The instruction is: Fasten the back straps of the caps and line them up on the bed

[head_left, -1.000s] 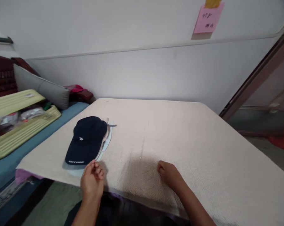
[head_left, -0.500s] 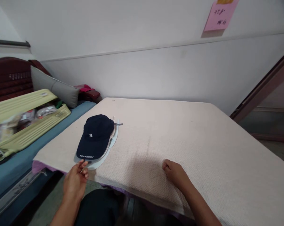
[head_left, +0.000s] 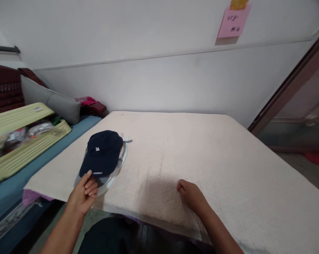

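Observation:
A navy baseball cap (head_left: 103,150) with white lettering lies on the left part of the cloth-covered table (head_left: 170,141). My left hand (head_left: 86,190) pinches the front edge of its brim, thumb on top and fingers curled beneath. Under the cap, a pale grey-blue piece (head_left: 109,184) with a curved edge shows; its kind is mostly hidden. A grey strap sticks out behind the cap on the right. My right hand (head_left: 190,192) rests on the cloth near the front of the table, closed in a loose fist with nothing visible in it.
Left of the table stands a blue bench (head_left: 86,124) with a grey cushion (head_left: 53,100) and a yellow slatted container (head_left: 40,141) of bagged items. A white wall (head_left: 149,84) runs behind the table, with a pink note (head_left: 233,23) taped on it.
My left hand has moved up onto the brim and gripped it. The brim is slightly lifted, showing more of the pale piece below. My right hand stays closed on the cloth.

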The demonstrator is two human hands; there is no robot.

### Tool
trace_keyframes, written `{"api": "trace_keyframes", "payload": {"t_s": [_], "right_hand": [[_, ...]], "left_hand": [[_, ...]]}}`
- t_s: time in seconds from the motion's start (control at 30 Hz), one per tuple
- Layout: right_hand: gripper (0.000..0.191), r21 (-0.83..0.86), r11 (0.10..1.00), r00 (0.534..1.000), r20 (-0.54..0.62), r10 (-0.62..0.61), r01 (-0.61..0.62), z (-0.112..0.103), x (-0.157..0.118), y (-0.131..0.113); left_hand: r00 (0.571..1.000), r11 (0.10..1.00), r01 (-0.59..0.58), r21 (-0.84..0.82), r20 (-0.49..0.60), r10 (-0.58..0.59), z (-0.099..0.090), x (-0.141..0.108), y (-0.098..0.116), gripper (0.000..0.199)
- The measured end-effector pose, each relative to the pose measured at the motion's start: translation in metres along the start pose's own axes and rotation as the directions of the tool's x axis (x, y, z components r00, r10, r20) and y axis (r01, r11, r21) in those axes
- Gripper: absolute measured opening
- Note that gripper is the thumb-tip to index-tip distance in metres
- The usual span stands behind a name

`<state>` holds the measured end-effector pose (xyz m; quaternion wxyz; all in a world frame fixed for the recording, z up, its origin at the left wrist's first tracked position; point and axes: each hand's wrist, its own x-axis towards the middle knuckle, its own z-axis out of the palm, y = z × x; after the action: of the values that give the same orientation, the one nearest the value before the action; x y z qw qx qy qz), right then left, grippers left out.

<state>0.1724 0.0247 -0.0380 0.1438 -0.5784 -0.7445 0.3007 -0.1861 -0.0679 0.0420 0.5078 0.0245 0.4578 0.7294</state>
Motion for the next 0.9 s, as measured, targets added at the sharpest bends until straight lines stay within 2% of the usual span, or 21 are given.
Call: {"api": "trace_keyframes", "payload": {"t_s": [0.13, 0.2, 0.27, 0.33, 0.4, 0.47, 0.5, 0.57, 0.6, 0.67, 0.73, 0.8, 0.9], "right_hand": [[0.016, 0.095, 0.995, 0.999, -0.033, -0.006, 0.009, 0.006, 0.005, 0.002], [0.016, 0.257, 0.966, 1.000, -0.025, 0.015, -0.008, 0.010, 0.010, 0.001], [0.014, 0.490, 0.870, 0.999, 0.027, 0.044, -0.051, 0.010, 0.013, -0.003], [0.008, 0.728, 0.681, 0.997, 0.076, 0.033, -0.078, 0.004, 0.014, -0.009], [0.020, 0.913, 0.404, 0.997, 0.073, -0.021, -0.059, -0.008, 0.012, -0.013], [0.039, 0.993, 0.110, 0.997, 0.054, -0.055, -0.048, -0.023, 0.009, -0.011], [0.046, 0.999, -0.010, 0.998, 0.046, -0.045, -0.047, -0.030, 0.008, -0.008], [0.048, 0.987, -0.157, 0.999, 0.039, 0.028, -0.034, -0.043, 0.007, 0.002], [0.046, 0.983, -0.182, 0.997, 0.032, 0.075, -0.018, -0.048, 0.007, 0.008], [0.041, 0.986, -0.167, 0.991, 0.012, 0.132, 0.010, -0.055, 0.008, 0.022], [0.038, 0.991, -0.136, 0.993, 0.002, 0.121, 0.015, -0.060, 0.007, 0.033], [0.034, 0.988, -0.152, 0.995, -0.018, 0.102, 0.033, -0.065, 0.004, 0.040], [0.022, 0.972, -0.203, 0.987, -0.091, 0.134, 0.117, -0.072, -0.001, 0.047]], "left_hand": [[0.973, 0.985, -0.165, -0.041, 0.155, 0.170, 0.033, -0.002, -0.009, 0.031], [0.945, 0.968, -0.248, -0.035, 0.213, 0.250, 0.052, -0.008, -0.024, 0.033], [0.925, 0.962, -0.272, 0.017, 0.280, 0.257, 0.070, -0.016, -0.047, 0.038], [0.915, 0.971, -0.221, 0.092, 0.364, 0.174, 0.086, -0.026, -0.077, 0.043], [0.899, 0.972, -0.146, 0.186, 0.435, 0.052, 0.095, -0.035, -0.110, 0.044], [0.872, 0.947, -0.102, 0.304, 0.486, -0.062, 0.097, -0.042, -0.141, 0.041], [0.858, 0.930, -0.083, 0.357, 0.500, -0.116, 0.095, -0.045, -0.154, 0.039], [0.837, 0.889, -0.044, 0.456, 0.503, -0.217, 0.087, -0.048, -0.175, 0.038], [0.829, 0.863, -0.032, 0.504, 0.496, -0.258, 0.083, -0.049, -0.182, 0.038], [0.802, 0.794, -0.040, 0.607, 0.493, -0.337, 0.075, -0.051, -0.191, 0.041], [0.765, 0.713, -0.086, 0.695, 0.505, -0.400, 0.071, -0.053, -0.194, 0.045], [0.725, 0.655, -0.142, 0.742, 0.528, -0.442, 0.073, -0.054, -0.196, 0.047], [0.668, 0.620, -0.171, 0.766, 0.553, -0.498, 0.081, -0.057, -0.201, 0.042]]}}
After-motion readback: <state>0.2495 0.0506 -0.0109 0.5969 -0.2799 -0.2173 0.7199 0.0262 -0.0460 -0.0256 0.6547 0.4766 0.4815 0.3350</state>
